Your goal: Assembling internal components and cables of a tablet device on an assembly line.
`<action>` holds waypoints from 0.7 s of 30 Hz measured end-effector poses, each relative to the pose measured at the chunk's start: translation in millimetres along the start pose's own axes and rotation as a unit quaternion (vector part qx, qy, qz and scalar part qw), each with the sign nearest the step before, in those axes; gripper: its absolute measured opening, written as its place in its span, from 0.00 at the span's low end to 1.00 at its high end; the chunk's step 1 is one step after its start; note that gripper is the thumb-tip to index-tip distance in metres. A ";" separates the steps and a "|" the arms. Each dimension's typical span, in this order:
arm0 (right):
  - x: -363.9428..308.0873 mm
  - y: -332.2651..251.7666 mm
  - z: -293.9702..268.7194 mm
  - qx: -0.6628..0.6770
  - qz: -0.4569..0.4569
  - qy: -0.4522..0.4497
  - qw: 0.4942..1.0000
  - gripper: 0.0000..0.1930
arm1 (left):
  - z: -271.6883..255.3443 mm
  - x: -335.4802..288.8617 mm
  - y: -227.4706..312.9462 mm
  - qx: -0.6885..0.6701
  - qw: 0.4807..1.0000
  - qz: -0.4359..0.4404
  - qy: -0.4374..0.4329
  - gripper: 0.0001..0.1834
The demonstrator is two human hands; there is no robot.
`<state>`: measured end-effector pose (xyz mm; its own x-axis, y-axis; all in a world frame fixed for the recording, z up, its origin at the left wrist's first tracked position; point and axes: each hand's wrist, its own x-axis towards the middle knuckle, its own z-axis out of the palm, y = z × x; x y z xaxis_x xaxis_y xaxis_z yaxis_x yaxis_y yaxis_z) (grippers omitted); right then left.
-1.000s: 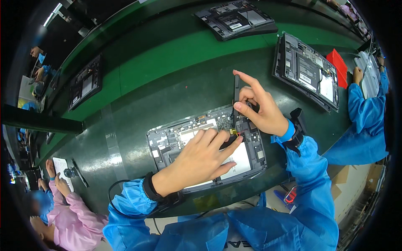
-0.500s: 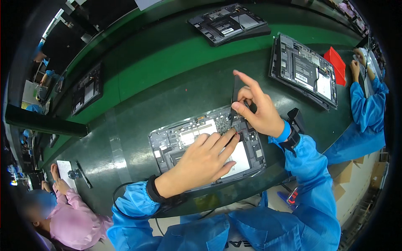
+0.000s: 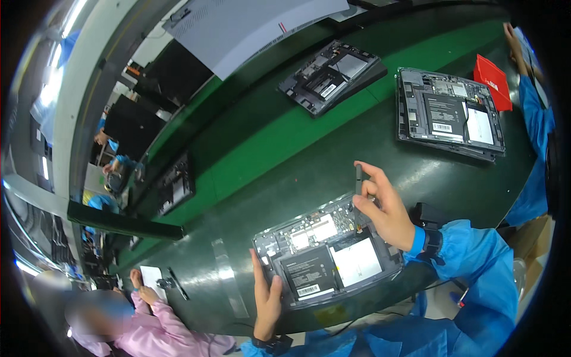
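An opened laptop base (image 3: 392, 253) lies on the green table in front of me, its circuit board, black battery (image 3: 309, 268) and silver plate (image 3: 358, 262) exposed. My left hand (image 3: 267, 297) is at its left edge, fingers stretched out and thumb apart, touching the casing. Above the board, my right hand (image 3: 386, 214) pinches a slim dark tool (image 3: 358, 178), held upright. The index finger rests on the tool's top end, and its lower part points to coloured wires near the silver plate. Whether the tip touches them I cannot tell.
Stacked laptop bases (image 3: 449, 113) lie at the right beside a red bin (image 3: 493, 82). More laptop bases lie at the back (image 3: 333, 77) and far left (image 3: 176, 184). A dark bar (image 3: 125, 221) juts over the table. A person in pink (image 3: 160, 324) sits at the left; a blue-sleeved person (image 3: 532, 113) is at the right.
My left hand has left the middle of the board and moved to the laptop base's left edge, uncovering the battery. The right hand still holds the tool. The whole view has shifted.
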<state>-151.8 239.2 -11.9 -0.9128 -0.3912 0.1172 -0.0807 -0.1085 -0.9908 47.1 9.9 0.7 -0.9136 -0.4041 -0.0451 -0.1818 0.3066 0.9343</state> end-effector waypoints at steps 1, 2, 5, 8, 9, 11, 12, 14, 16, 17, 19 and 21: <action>0.4 4.5 -2.7 0.029 0.001 0.012 1.000 0.31 | -1.0 -0.5 -2.5 -0.074 0.997 -0.017 0.026 0.42; 2.6 8.0 -5.8 0.056 0.003 0.022 0.998 0.31 | 5.8 3.9 16.3 -0.089 0.995 0.010 0.044 0.42; 2.6 3.5 -11.5 0.102 -0.013 0.037 0.994 0.31 | -2.1 26.4 30.7 -0.141 0.989 -0.007 0.036 0.38; 7.2 4.6 -14.5 0.117 -0.028 0.056 0.991 0.31 | 3.0 46.7 35.3 -0.227 0.972 -0.057 0.027 0.38; 9.3 6.0 -15.7 0.135 -0.027 0.065 0.988 0.31 | 4.6 51.0 33.8 -0.244 0.966 -0.080 0.026 0.39; 10.0 4.6 -17.3 0.141 -0.034 0.073 0.987 0.30 | 12.1 42.0 38.0 -0.274 0.958 -0.076 0.028 0.43; 11.3 4.9 -17.8 0.144 -0.035 0.070 0.987 0.30 | 14.0 36.5 41.2 -0.298 0.951 -0.076 0.030 0.44; 14.0 6.1 -19.2 0.136 -0.057 0.073 0.986 0.29 | 14.6 30.3 42.4 -0.295 0.951 -0.081 0.040 0.44; 16.9 3.8 -20.9 0.151 -0.041 0.051 0.986 0.29 | 14.4 25.8 47.4 -0.331 0.938 -0.092 0.050 0.44; 17.5 2.1 -21.1 0.188 -0.016 0.054 0.981 0.29 | 15.4 25.5 52.6 -0.366 0.920 -0.119 0.070 0.37; 16.6 1.5 -25.3 0.182 -0.020 0.055 0.982 0.29 | 11.4 25.1 41.1 -0.362 0.917 -0.160 0.058 0.33; 18.6 0.2 -26.3 0.187 -0.025 0.061 0.980 0.28 | 16.7 24.5 40.8 -0.378 0.905 -0.186 0.057 0.22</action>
<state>-179.4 255.9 -11.6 -0.9546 -0.2666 0.1330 0.0051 -0.4610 -0.8874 11.2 26.9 31.8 -0.7886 -0.4582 -0.4099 -0.1290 -0.5285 0.8390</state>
